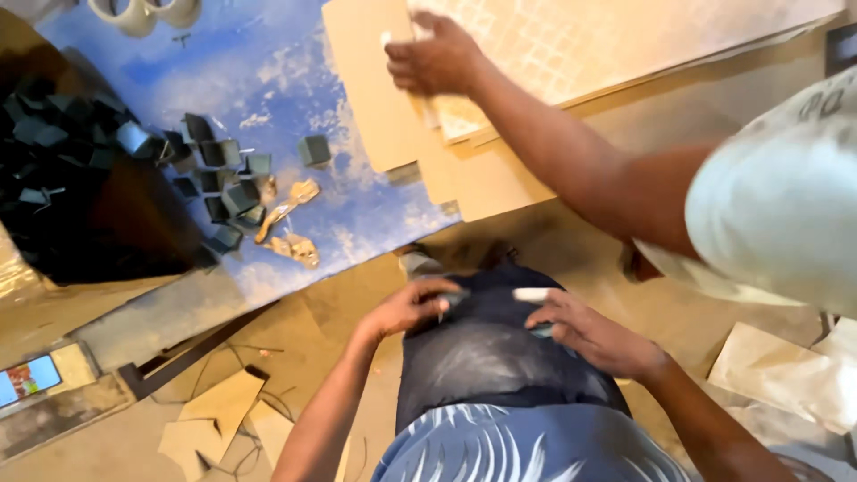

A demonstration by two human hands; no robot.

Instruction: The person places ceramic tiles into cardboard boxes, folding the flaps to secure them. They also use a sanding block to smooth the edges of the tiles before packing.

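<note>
A phone (29, 379) lies at the far left on a low ledge, its screen lit and partly cut off by the frame. Above it a dark heap of small black squares (54, 143) sits on the blue table (268, 80) at its left edge; they run together too much to count. Toward the middle of the table about a dozen loose grey-black squares (223, 178) lie scattered, one grey square (313, 149) apart from them, with two crumpled brown scraps (290, 223) by the near edge. Two rolls of tape (147, 13) are cut off at the far edge.

On the floor below, three cardboard offcuts (223, 415) lie among thin wires.

The left hand (411, 305) rests on the dark-trousered knee (486, 344), fingers curled about something small and dark that is too blurred to name. The right hand (589, 335) lies just beside it on the same knee; a short white stick (534, 294), like chalk, shows at its fingertips, and whether the fingers actually clasp it I cannot tell.

Above, another person's hand (436, 58) presses on stacked cardboard sheets (500, 170) at the table's right edge, gripping a small white piece. A pale patterned sheet (607, 36) lies on top. At the far right crumpled paper (786, 370) lies on the floor.
</note>
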